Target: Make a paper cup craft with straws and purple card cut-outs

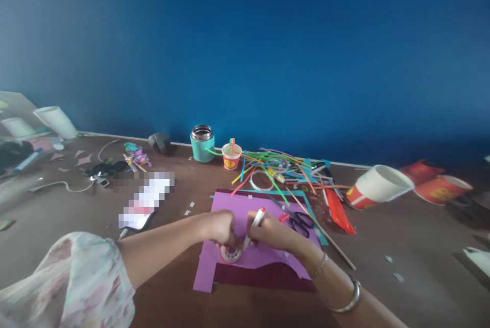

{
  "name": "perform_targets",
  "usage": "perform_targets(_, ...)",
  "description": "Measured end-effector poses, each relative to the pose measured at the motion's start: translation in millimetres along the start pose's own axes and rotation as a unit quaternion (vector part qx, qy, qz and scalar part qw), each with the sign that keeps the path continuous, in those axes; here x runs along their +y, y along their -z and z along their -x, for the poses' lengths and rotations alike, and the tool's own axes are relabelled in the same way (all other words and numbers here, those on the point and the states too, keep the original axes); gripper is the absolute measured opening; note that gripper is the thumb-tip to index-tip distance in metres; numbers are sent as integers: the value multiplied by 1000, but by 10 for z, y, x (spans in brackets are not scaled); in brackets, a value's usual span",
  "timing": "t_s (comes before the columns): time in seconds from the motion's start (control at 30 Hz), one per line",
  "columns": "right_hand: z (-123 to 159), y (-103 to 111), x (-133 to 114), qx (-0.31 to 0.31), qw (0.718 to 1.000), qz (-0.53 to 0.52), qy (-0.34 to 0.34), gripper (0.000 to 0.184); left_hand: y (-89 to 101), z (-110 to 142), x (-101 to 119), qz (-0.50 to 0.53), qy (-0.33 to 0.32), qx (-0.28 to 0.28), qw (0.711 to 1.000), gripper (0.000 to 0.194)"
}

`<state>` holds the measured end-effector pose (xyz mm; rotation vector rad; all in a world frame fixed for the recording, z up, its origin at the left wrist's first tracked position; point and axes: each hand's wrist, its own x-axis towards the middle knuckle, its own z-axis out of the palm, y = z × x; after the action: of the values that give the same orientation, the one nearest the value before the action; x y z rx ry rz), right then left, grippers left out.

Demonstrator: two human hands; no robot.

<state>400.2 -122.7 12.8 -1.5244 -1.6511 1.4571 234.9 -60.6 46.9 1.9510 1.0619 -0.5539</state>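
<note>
On a sheet of purple paper (225, 206), my left hand (222, 227) has its fingers curled down onto a small round white ring with a reddish rim (231, 255). The ring lies flat and looks like a tape roll, partly covered by the fingers. My right hand (270, 231) grips a white marker (255, 223) with a red end; its lower tip is at the right edge of the ring. Just right of that hand, black-handled scissors (302, 223) and a small red cap (284, 217) rest on the paper.
Behind the paper lie many coloured pipe cleaners (275, 165), a teal jar (202, 145) and a small paper cup (231, 156). A wooden stick (321, 228) and a large tipped paper cup (378, 185) are on the right. Leftward lies a phone (147, 200). A blue wall stands behind.
</note>
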Motion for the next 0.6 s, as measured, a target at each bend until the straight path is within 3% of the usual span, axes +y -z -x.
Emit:
perform_targets(0.43,-254,27,13,-29,1000,-11,7,11,-28,-15,-47,24,-21,9,999,27)
perform_targets(0.6,-277,28,-5,-24,1000,-9,11,12,-14,21,-14,12,-2,14,1000,27)
